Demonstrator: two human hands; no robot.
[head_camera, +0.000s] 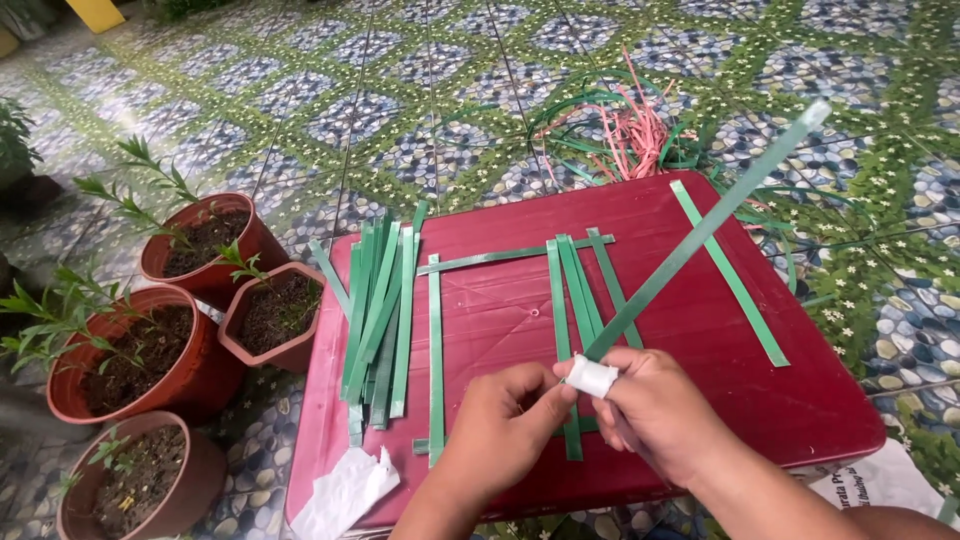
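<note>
Both hands meet over the front part of the red table (700, 400), just above its near edge. The right hand (655, 415) holds one long green strip (700, 235) near its lower end; the strip goes up and to the right, free in the air, w/ its far tip over the floor. The right index finger has a white wrap (591, 377), maybe tape or bandage, cannot tell which. The left hand (505, 425) has thumb and fingertips pinched together on this white wrap, beside the strip end.

The strip looks thin, flat, very light, and it stays rather straight, so it is springy, not soft. The surface seems smooth, prob. slippery; edges may be sharp. Best grip is flat between thumb and finger, close to the end.

On the table: crossed green strips (575, 300), a bundle of strips (380, 310) at left. Plant pots (210, 245) stand beside.
</note>
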